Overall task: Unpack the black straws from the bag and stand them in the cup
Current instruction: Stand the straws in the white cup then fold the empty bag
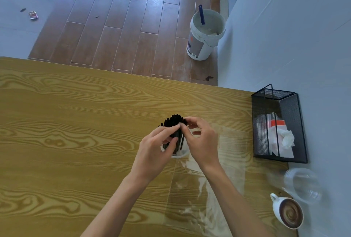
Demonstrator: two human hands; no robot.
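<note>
You are working over a wood-grain table (76, 123), with a clear plastic bag (199, 189) lying flat just under your right wrist. Your left hand (155, 151) and right hand (201, 142) are both pinching the black straws (173, 121), which are standing bunched in the white cup (179, 154) between your palms. Right of your grip, a coffee mug (287, 214), clear cups (302, 185) and a black mesh holder (279, 126) holding tissues are sitting. Beyond, a white bucket (205, 33) is standing on plank flooring (123, 28).

Bucket (206, 33), mesh basket (279, 126), perhaps coffee (287, 214).
</note>
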